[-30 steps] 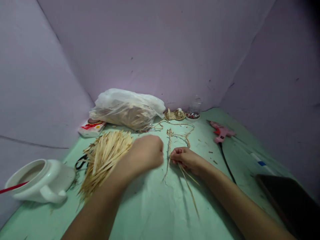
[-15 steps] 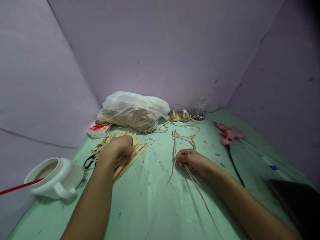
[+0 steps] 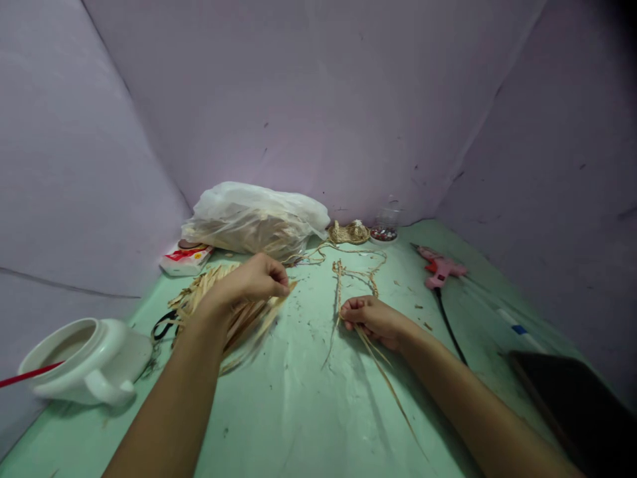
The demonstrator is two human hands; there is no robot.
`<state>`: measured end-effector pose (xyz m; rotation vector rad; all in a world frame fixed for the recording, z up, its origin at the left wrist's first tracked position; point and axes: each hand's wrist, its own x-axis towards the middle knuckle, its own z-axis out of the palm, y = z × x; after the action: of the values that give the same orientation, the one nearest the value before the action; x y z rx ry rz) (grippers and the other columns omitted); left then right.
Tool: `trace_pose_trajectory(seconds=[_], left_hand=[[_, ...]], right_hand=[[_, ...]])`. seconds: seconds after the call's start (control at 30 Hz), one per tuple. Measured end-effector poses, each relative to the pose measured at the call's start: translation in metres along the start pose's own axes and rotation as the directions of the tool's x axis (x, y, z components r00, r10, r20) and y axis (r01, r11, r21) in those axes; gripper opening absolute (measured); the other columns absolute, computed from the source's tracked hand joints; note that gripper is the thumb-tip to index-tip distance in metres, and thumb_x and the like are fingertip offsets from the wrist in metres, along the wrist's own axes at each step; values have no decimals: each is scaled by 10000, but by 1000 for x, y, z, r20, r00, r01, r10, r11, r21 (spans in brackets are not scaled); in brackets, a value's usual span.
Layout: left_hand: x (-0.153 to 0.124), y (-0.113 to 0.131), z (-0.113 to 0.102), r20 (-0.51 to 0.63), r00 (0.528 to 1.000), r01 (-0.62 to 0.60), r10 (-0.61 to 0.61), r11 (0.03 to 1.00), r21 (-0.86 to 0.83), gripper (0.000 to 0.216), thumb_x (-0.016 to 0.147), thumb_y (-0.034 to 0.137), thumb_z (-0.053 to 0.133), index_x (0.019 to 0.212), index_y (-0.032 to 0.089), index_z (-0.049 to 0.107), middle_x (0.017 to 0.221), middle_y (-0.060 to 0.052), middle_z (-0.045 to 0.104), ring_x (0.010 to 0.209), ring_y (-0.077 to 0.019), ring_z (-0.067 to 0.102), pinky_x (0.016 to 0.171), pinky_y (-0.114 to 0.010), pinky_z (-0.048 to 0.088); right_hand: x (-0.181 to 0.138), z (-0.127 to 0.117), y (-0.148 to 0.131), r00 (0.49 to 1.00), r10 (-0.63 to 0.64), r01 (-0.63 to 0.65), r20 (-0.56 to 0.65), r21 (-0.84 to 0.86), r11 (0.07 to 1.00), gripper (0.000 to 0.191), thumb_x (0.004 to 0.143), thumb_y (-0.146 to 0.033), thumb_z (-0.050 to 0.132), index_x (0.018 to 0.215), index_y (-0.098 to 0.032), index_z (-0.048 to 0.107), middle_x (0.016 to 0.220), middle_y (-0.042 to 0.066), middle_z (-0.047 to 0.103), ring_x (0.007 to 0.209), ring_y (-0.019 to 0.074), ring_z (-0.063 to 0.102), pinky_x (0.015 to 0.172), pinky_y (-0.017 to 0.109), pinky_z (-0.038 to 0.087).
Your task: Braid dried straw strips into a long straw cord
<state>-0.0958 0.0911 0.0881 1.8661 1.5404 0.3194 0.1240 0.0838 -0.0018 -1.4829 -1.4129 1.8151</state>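
My left hand (image 3: pixel 256 282) is closed in a pinch above the right side of a bundle of dried straw-coloured strips (image 3: pixel 209 282). One pale strip runs from its fingertips back towards the bundle, blurred along its lower part. Low over the table, my right hand (image 3: pixel 371 322) pinches the near end of a thin braided fibre cord (image 3: pixel 340 285). Loose strands (image 3: pixel 391 385) trail from under those fingers towards me. Farther back, the cord loops across the table. My left wrist and forearm hide part of the bundle.
A clouded plastic bag (image 3: pixel 259 219) lies against the back wall, beside a woven piece (image 3: pixel 348 232) and a container of beads (image 3: pixel 384 234). On the right are a pink glue gun (image 3: pixel 440 269) and a dark flat object (image 3: pixel 567 398). A white pot (image 3: pixel 94 362) stands left.
My left hand has lifted off the bundle and moved right and away from me, drawing a strip with it. My right hand keeps its pinch on the cord. The whole view has shifted slightly.
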Motion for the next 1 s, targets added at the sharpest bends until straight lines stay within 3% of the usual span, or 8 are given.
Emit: trace_pose_trajectory(seconds=[0.13, 0.27, 0.47, 0.63, 0.73, 0.87, 1.0], left_hand=[[17, 10, 43, 145, 988, 96, -56, 954, -285, 90, 505, 195, 579, 556, 122, 573, 405, 48, 433, 392, -58, 356, 401, -184, 265], [33, 2, 78, 270, 954, 225, -129, 903, -367, 84, 498, 187, 581, 552, 126, 563, 370, 47, 431, 349, -64, 355, 368, -188, 254], [39, -8, 81, 268, 948, 250, -170, 921, -300, 95, 506, 199, 576, 569, 129, 569, 369, 37, 441, 341, -75, 379, 354, -184, 243], [31, -1, 71, 264, 959, 146, -98, 975, -168, 81, 506, 184, 553, 561, 127, 572, 411, 28, 463, 382, -82, 407, 396, -191, 291], [24, 10, 72, 275, 961, 24, -33, 999, 37, 95, 503, 161, 537, 564, 137, 606, 472, 6, 517, 450, -101, 447, 444, -203, 321], [17, 21, 82, 106, 994, -28, -9, 941, 338, 160, 538, 158, 511, 614, 169, 652, 579, -36, 598, 534, -148, 519, 497, -229, 353], [12, 31, 96, 63, 998, -16, -15, 881, 473, 191, 570, 170, 512, 687, 178, 662, 709, -94, 643, 671, -212, 587, 584, -270, 410]], right_hand=[[3, -2, 2, 1000, -22, 21, 17, 37, 999, 105, 670, -205, 510, 587, -150, 479, 447, -67, 471, 291, 11, 219, 305, 174, 102], [2, -3, 2, 999, -28, 27, 22, 53, 998, 94, 674, -188, 504, 591, -147, 491, 438, -67, 476, 282, 11, 213, 298, 175, 101], [1, -1, 1, 999, -30, 29, 17, 73, 997, 98, 681, -155, 495, 584, -140, 500, 420, -66, 472, 278, 9, 222, 295, 170, 115], [2, -3, 1, 1000, -19, 17, 25, 87, 996, 95, 679, -153, 501, 586, -138, 503, 417, -68, 468, 274, 7, 221, 288, 164, 107], [4, -12, 3, 997, 1, -14, 83, 160, 987, 58, 666, -155, 519, 612, -138, 505, 442, -67, 492, 274, 2, 234, 283, 156, 101], [7, -25, 7, 986, 4, -43, 167, 229, 972, 29, 642, -145, 533, 631, -129, 512, 459, -60, 511, 273, -6, 250, 283, 141, 107], [7, -26, 7, 988, 10, -43, 152, 219, 975, 12, 628, -121, 513, 638, -125, 519, 447, -57, 508, 268, -2, 256, 273, 140, 101]])
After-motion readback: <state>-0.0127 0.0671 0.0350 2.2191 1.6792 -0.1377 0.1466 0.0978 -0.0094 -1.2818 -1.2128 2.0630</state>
